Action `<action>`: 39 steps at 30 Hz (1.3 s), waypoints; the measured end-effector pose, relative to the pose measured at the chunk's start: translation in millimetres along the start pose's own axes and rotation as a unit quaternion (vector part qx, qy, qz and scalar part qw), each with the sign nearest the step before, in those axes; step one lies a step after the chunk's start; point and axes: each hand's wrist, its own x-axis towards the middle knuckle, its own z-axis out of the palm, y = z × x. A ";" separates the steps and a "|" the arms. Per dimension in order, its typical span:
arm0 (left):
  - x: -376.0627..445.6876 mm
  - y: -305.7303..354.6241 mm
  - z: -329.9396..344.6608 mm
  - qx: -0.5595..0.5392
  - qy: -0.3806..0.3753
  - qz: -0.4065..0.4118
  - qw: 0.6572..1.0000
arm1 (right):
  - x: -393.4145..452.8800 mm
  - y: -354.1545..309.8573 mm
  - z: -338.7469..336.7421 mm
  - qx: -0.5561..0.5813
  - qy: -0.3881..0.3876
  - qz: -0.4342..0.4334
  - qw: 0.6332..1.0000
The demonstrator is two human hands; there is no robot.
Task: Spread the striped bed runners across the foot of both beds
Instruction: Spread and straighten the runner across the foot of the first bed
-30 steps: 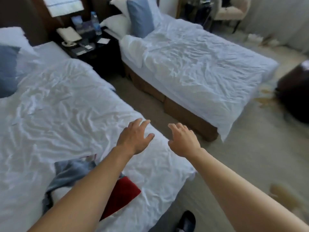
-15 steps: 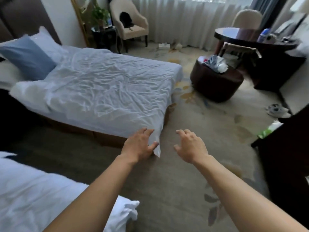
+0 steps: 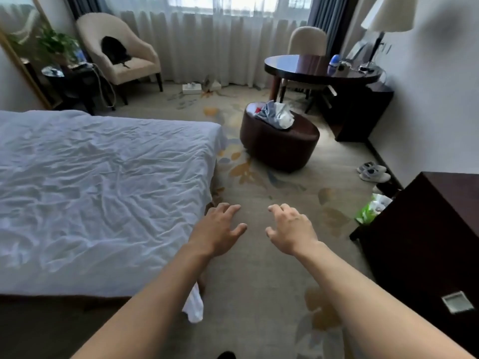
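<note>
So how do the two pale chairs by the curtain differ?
The left armchair stands in the open beside the plant, with a black bag on its seat; the right chair is tucked behind the round dark table, its seat hidden. The left one shows broad curved sides, the right only a rounded back. Both look cream.

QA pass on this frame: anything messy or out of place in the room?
Yes. Crumpled cloth pile dumped on the ottoman; bed sheet wrinkled, no runner on it; shoes loose by the wall. Both hands empty.
</note>
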 end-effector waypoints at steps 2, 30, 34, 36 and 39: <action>58.7 1.3 -5.9 0.005 -0.009 0.018 1.000 | 44.8 13.9 -8.1 -0.006 0.005 0.012 1.000; 802.0 6.1 -33.4 0.024 -0.041 0.035 0.998 | 722.6 260.0 -106.6 0.000 0.000 0.060 0.998; 916.9 -19.5 -33.2 0.021 -0.058 0.034 0.998 | 828.1 275.9 -106.4 0.002 -0.015 0.080 0.997; 963.1 -27.4 -39.0 0.030 -0.060 0.036 0.997 | 872.8 285.2 -111.5 0.001 -0.021 0.082 0.996; 1027.5 -34.8 -53.0 0.037 -0.067 0.032 0.997 | 934.2 299.7 -123.8 0.013 -0.029 0.099 0.995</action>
